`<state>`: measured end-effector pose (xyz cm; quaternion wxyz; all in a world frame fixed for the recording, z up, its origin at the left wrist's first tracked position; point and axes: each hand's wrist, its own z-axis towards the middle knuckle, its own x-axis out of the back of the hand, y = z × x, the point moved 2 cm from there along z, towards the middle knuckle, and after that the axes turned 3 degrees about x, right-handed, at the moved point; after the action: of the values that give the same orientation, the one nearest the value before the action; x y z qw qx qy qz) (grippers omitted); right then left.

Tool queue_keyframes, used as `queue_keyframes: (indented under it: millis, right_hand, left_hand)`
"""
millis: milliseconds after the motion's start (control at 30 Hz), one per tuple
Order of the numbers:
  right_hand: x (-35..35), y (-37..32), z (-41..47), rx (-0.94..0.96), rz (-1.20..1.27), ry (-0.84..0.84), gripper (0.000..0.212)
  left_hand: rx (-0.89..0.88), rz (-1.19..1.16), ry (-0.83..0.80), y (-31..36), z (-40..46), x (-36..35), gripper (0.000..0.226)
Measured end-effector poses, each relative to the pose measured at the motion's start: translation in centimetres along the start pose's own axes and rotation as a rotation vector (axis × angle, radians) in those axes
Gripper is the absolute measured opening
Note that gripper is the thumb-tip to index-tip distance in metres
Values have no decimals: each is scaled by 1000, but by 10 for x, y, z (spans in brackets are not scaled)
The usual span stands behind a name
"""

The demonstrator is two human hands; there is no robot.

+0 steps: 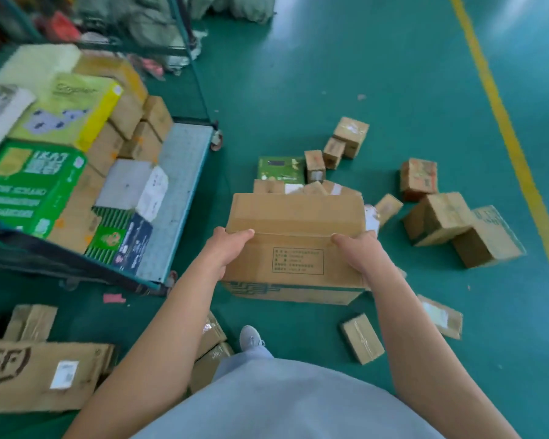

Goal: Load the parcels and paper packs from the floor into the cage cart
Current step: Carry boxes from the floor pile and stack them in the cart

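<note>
A large cardboard box (293, 245) is held between both hands, each arm stretched forward and down from the body. The left hand (227, 248) is clamped on the box's left end, thumb laid along the top edge and fingers wrapped round the side out of sight. The right hand (360, 253) is set on the right end in the same way, thumb pointing inward along the taped seam; its fingers are hidden behind the box. Whether the box is lifted clear of the green floor (409, 90) or resting on it cannot be told for certain, though its lower edge appears close to the ground.

To the left of the left hand stands the cage cart (187, 160), already stacked with brown cartons and paper packs (29, 182) (green and yellow wrappers). Beyond the hands a green pack (279, 167) lies among small parcels, and to the right of the right hand more brown parcels (441, 217) are scattered. A flat SF-marked carton (42, 375) lies below the left forearm, and a small taped parcel (362, 339) lies near the right forearm.
</note>
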<state>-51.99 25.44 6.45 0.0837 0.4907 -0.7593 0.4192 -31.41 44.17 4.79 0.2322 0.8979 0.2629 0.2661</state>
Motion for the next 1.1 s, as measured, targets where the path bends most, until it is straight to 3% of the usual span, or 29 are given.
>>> queue_keyframes:
  millis: [167, 367, 500, 600, 800, 1100]
  right_hand:
    - [-58, -76, 31, 85, -60, -101, 111]
    - [-136, -166, 39, 209, -158, -176, 90]
    - [-171, -213, 51, 252, -221, -218, 85]
    - [-191, -244, 70, 305, -189, -258, 97]
    - [-206, -299, 101, 385, -180, -272, 68]
    - [-253, -370, 131, 443, -234, -320, 66]
  left_hand:
    - [11, -140, 104, -7, 32, 71, 74]
    - [79, -264, 273, -13, 61, 161, 86]
    - [98, -385, 346, -15, 80, 194, 46]
    - [75, -450, 394, -9, 90, 208, 35]
    - [61, -459, 517, 16, 100, 227, 47]
    - [93, -511, 563, 27, 147, 267, 46]
